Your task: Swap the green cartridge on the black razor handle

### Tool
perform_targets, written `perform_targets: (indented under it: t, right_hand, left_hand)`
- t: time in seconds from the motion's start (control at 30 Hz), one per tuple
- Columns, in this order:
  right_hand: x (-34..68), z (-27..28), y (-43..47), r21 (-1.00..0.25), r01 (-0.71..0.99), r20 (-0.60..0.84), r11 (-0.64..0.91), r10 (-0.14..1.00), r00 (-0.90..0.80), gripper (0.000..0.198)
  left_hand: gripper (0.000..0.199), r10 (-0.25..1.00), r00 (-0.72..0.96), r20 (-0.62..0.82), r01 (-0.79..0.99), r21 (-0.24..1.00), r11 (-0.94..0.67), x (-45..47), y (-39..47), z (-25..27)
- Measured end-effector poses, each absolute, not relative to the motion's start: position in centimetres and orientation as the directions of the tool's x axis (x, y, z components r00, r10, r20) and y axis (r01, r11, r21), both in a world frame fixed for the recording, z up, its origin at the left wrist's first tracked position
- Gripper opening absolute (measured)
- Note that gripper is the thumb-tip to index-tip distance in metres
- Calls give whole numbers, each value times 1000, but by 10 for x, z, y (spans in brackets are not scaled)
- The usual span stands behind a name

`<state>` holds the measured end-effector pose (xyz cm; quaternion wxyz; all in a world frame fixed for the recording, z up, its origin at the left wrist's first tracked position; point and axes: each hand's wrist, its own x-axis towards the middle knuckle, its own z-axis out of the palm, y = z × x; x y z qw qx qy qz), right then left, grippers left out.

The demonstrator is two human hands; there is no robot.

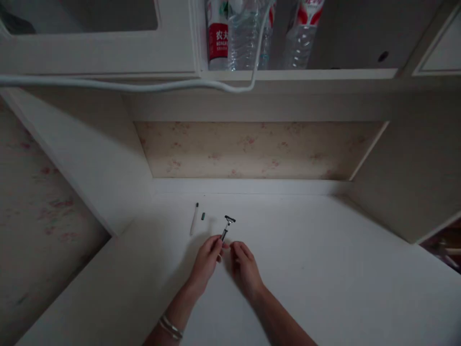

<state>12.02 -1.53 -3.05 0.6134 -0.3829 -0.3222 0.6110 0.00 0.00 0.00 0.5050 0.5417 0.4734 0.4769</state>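
My left hand (207, 262) is closed round the handle of a safety razor (225, 232), whose dark head points up and away from me. Close beside it on the right is my right hand (247, 269), with its fingers curled and pressed together near the left fingertips. Whatever those right fingers may hold is hidden. On the white desktop (306, 269), beyond my left hand, lies a slim white stick with a dark tip (194, 220), like a toothbrush. Next to it is a small dark green piece (203, 216), too small to name.
A shelf overhead holds several plastic bottles (241, 43). A white cable (151, 87) runs along the shelf's front and bends upward. Cabinet panels (93, 144) flank the desk at left and right, with floral wallpaper (259, 149) at the back.
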Motion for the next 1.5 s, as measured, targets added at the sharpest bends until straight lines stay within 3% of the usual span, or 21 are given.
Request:
perform_targets:
  t: [0.17,0.37,0.5,0.63,0.97,1.3,1.5]
  right_hand:
    - [130,-19,-15,-822,-569,-60,-8,996,71,33]
    - [127,-6,-23,-788,-612,-122,-61,991,59,41]
    - [128,1,-28,-843,-537,-88,19,981,174,38]
    - [134,3,-30,-898,-414,29,150,958,285,32]
    - [113,-6,-48,-908,-406,91,103,995,49,38]
    - [105,3,-61,-944,-323,65,70,998,24,40]
    - [105,0,-63,-950,-310,17,20,1000,12,38]
  left_hand:
    - [42,986,153,-63,-213,972,95,24,-23,-3]
    - [42,973,224,-61,-198,974,106,32,-27,-11]
    - [35,973,223,-58,-174,980,98,31,-28,-10]
    - [28,973,216,-80,-283,949,141,27,-27,-7]
    - [30,940,331,-76,-646,708,285,13,-24,4]
    - [30,891,433,-135,-649,640,412,7,-26,5]
    - [29,894,434,-111,-669,625,402,6,-26,3]
